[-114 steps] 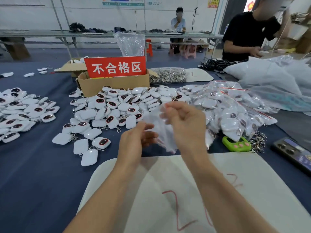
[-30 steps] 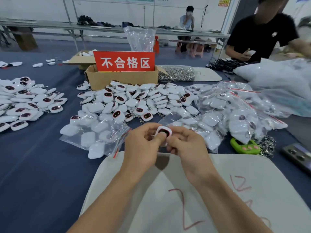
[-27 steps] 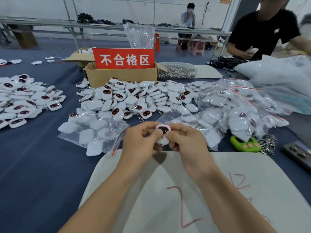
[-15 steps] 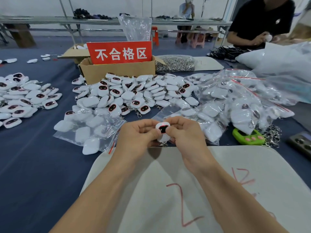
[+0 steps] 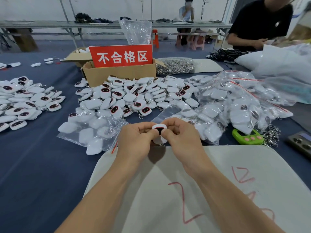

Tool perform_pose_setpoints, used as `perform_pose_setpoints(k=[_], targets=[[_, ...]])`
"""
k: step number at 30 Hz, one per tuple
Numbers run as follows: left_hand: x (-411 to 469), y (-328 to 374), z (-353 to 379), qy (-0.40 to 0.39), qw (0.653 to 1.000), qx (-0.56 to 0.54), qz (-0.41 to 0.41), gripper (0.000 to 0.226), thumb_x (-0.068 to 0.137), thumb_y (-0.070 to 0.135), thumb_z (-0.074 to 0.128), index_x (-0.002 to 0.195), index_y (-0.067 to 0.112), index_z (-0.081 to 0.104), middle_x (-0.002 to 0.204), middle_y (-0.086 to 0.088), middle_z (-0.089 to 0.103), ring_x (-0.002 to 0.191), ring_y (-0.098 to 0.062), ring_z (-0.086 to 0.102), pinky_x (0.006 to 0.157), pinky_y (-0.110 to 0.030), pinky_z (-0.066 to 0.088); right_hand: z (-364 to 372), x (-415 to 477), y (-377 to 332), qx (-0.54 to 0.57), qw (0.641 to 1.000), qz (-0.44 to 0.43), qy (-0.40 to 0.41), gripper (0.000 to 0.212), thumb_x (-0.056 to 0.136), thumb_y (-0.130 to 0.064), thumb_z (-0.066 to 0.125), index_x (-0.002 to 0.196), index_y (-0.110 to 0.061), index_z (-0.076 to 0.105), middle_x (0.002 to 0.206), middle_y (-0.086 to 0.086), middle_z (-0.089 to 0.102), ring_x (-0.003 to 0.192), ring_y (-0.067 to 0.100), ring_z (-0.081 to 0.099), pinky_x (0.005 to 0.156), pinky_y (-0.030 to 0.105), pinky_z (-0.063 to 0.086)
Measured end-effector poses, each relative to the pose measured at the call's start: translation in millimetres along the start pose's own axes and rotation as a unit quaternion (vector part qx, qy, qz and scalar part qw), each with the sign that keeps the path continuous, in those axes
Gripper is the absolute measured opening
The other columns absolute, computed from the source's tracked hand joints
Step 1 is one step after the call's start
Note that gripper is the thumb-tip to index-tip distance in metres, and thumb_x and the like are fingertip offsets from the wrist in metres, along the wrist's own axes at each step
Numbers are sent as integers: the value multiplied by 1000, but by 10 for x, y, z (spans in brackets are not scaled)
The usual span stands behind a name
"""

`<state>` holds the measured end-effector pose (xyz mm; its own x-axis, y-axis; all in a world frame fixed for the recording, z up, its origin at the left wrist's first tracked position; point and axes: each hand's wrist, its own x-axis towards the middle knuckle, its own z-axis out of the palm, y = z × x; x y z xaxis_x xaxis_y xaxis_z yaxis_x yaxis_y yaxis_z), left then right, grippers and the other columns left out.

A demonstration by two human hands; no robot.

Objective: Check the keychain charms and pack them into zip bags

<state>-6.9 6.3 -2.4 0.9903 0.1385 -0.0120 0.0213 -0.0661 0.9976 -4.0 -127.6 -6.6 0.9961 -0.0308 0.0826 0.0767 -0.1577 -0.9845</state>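
Note:
A white keychain charm (image 5: pixel 159 128) with a dark red-rimmed face is held up at the centre, above the far edge of a white board (image 5: pixel 218 190). My left hand (image 5: pixel 137 142) pinches its left side and my right hand (image 5: pixel 180 140) pinches its right side, thumbs on the front. A heap of loose charms (image 5: pixel 134 96) lies behind my hands. A filled zip bag (image 5: pixel 91 130) lies to the left of my hands. Several packed zip bags (image 5: pixel 235 108) are piled to the right.
A cardboard box (image 5: pixel 121 74) with a red sign stands behind the heap. Another charm pile (image 5: pixel 25 100) is at the far left. A green clicker (image 5: pixel 247 137), loose key rings (image 5: pixel 272 135) and a phone (image 5: pixel 301 145) lie right. A person in black (image 5: pixel 259 24) works at the back right.
Earlier both hands handled a clear zip bag, which now lies filled at the left. Over the last second both hands keep holding one charm, thumbs shifting slightly on its face.

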Motion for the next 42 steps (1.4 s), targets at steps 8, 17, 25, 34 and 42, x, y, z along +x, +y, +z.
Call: perform_pose_setpoints(k=[8, 17, 25, 34, 42], targets=[[28, 6, 26, 4, 995, -89, -46, 13, 90, 2, 72, 97, 9, 81, 88, -19, 78, 89, -45, 75, 79, -47, 65, -37, 14, -23, 24, 1000, 2, -20, 26, 84, -5, 70, 94, -29, 71, 85, -7, 78, 79, 10, 74, 66, 19, 55], [6, 1, 59, 3, 995, -92, -29, 15, 90, -4, 71, 93, 9, 79, 83, -18, 78, 78, -40, 77, 66, -36, 64, -56, 52, 10, 27, 999, 18, -16, 34, 80, 10, 68, 93, -22, 71, 75, -2, 76, 65, 9, 69, 57, 17, 49], [-84, 36, 25, 78, 952, 235, 178, 33, 78, 34, 80, 101, 55, 69, 82, 33, 71, 79, 7, 68, 78, -27, 55, -100, 26, -43, -68, 995, -56, 41, 22, 81, -3, 77, 88, -25, 75, 78, -10, 76, 73, 6, 72, 69, 20, 56], [-117, -13, 28, 118, 907, 231, 331, 28, 76, 17, 80, 99, 32, 80, 89, 19, 76, 77, -2, 68, 75, -23, 53, -96, -49, -110, -127, 971, -174, 105, 43, 77, -3, 78, 86, -44, 73, 88, -15, 69, 88, 6, 66, 82, 37, 57], [-41, 46, 62, 64, 978, 110, 163, 42, 74, 10, 87, 78, 50, 77, 73, 24, 74, 70, 3, 72, 67, -11, 53, -151, 11, -93, -143, 971, -167, 95, 47, 77, -7, 77, 81, -54, 73, 87, -19, 70, 81, 2, 61, 70, 7, 43]])
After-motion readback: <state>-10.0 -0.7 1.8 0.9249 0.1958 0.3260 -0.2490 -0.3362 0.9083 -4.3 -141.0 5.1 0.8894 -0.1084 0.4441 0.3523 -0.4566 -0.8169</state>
